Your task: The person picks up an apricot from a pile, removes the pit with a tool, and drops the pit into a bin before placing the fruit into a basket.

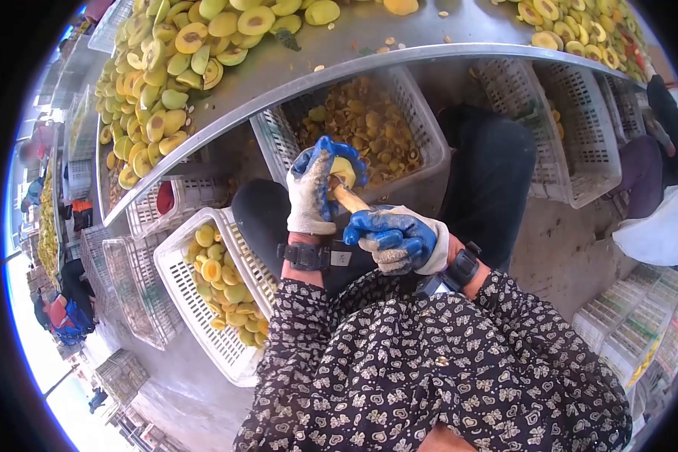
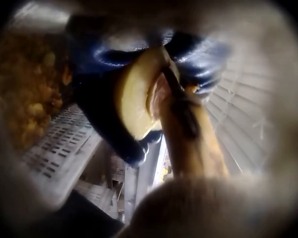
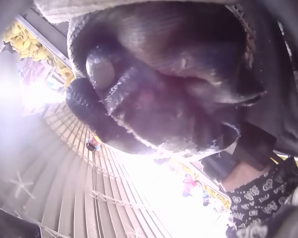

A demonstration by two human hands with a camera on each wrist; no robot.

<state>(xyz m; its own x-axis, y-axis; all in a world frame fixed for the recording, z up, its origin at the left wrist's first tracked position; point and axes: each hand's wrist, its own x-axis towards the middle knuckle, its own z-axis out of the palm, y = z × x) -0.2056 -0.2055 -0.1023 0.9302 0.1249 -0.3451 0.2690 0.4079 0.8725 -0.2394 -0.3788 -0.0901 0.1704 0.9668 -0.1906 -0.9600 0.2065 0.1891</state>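
Note:
In the head view the left hand point(image 1: 313, 188), in a white and blue glove, grips a yellow-green fruit half point(image 1: 343, 172). The gloved right hand point(image 1: 399, 239) has its fingers curled round the wooden handle point(image 1: 350, 200) of a small tool, which points at the fruit. The left wrist view shows the fruit half point(image 2: 139, 96) cut side towards the handle point(image 2: 193, 141), with the tool's thin dark metal end point(image 2: 173, 79) at its reddish centre. Curled fingers of the right hand point(image 3: 164, 94) fill the right wrist view; the tool is hidden there.
A crate point(image 1: 429, 151) of brownish fruit pieces stands just beyond the hands. Fruit halves point(image 1: 222, 282) fill a white crate at the left. Past a metal table edge point(image 1: 279, 90) lie piles of halves point(image 1: 158, 83). More crates point(image 1: 580, 143) stand at the right, near another person.

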